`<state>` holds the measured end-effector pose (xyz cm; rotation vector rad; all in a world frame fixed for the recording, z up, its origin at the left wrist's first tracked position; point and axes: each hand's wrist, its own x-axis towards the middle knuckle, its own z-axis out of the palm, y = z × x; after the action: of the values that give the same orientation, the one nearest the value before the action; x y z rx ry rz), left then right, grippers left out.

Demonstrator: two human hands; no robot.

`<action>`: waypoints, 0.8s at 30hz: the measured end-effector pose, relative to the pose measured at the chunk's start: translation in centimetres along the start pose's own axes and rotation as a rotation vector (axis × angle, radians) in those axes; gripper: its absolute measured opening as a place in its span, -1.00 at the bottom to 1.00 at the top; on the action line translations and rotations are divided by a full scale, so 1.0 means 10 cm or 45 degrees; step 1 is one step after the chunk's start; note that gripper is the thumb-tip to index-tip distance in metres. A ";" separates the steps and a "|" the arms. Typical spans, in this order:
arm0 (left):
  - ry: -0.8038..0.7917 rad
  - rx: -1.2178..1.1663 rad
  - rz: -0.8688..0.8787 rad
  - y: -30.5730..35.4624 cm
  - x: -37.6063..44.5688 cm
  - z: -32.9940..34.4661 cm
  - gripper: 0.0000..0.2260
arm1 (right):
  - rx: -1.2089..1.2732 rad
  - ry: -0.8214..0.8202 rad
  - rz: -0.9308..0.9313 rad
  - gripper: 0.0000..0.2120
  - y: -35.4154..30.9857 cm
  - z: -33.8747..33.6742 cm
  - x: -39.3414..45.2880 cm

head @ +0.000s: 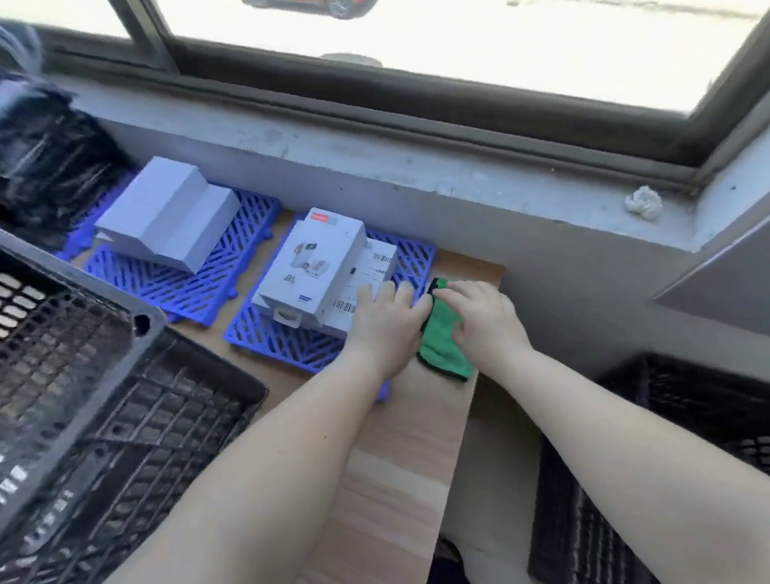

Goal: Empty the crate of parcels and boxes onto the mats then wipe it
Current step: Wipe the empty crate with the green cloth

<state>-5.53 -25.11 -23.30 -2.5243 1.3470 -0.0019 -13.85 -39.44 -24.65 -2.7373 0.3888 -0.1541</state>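
Crate (72, 385) of black plastic mesh, the thing to be wiped, lies tipped at nine o'clock of the hands with nothing visible inside, so I judge the emptying done and the wiping about to start. Fingers (445, 292) of the right hand (484, 316) curl down onto a green microfibre cloth with a dark hem (441, 343), gathering it off the pale wooden tabletop (392, 459). Fingers (385, 291) of the left hand (384, 325) lie straight and relaxed, holding nothing, touching the near corner of the white printed cardboard boxes (318, 270) stacked on a blue plastic lattice mat (278, 340).

At eleven o'clock, plain white boxes (168, 215) sit on a second blue mat (190, 285); black-wrapped parcels (17, 156) pile beyond.

Next, lift the cloth and carry it leftward to the crate. Tabletop edge runs just right of the cloth; another black crate (729, 468) stands below at four o'clock. Open board toward six o'clock gives the arms room.
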 end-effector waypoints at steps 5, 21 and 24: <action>0.139 -0.034 -0.350 -0.57 -0.31 -0.57 -0.50 | 0.066 0.202 -0.268 -0.53 -0.69 -0.47 0.28; 0.414 -0.178 -1.042 -3.30 -3.07 -0.99 -0.53 | -0.062 0.254 -0.690 -0.53 -4.46 -0.52 0.51; 0.379 -0.164 -1.127 -3.76 -3.63 -0.75 -0.56 | -0.150 0.173 -0.673 -0.52 -5.11 -0.25 0.52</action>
<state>3.56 22.39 -2.24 -3.0905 0.1969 -0.4912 3.43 3.87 -2.89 -2.8909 -0.3107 -0.4681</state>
